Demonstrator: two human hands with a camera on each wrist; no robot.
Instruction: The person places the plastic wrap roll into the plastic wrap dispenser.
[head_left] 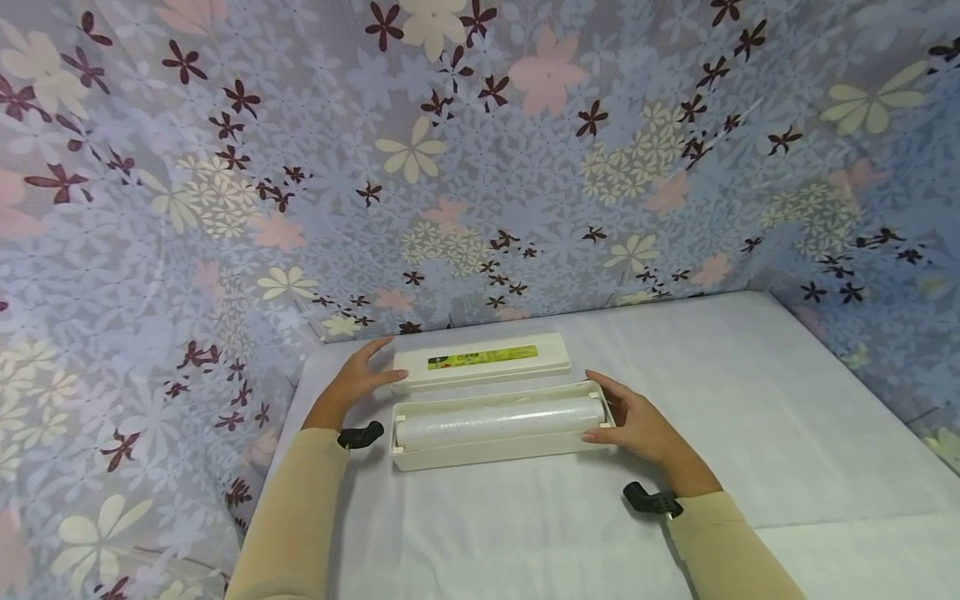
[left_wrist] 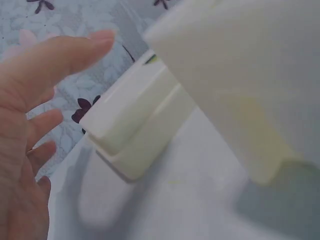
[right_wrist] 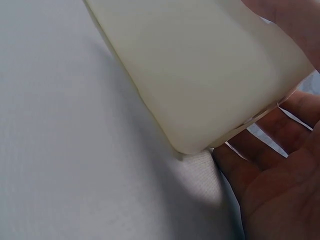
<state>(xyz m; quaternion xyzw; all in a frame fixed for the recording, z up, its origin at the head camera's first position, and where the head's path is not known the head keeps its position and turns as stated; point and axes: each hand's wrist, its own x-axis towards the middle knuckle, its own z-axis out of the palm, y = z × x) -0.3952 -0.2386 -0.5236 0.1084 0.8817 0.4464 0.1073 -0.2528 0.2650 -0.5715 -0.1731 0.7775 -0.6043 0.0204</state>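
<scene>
A white plastic box (head_left: 487,454) holds a roll of cling film (head_left: 495,423). My right hand (head_left: 637,425) grips its right end, thumb at the front and fingers behind; the right wrist view has the box's smooth front wall (right_wrist: 200,75) with fingers (right_wrist: 287,132) curling behind the end. Beyond the box lies its long white lid (head_left: 551,352) with a yellow-green label (head_left: 483,357). By the lid's left end my left hand (head_left: 348,387) spreads its thumb and fingers. In the left wrist view, that hand (left_wrist: 25,125) is apart from the lid (left_wrist: 135,117), and the box (left_wrist: 240,75) looms blurred.
A white cloth covers the table (head_left: 750,400). Floral curtains (head_left: 525,208) hang along its back and sides. Each wrist carries a black camera mount (head_left: 652,500). Sleeves cover both forearms.
</scene>
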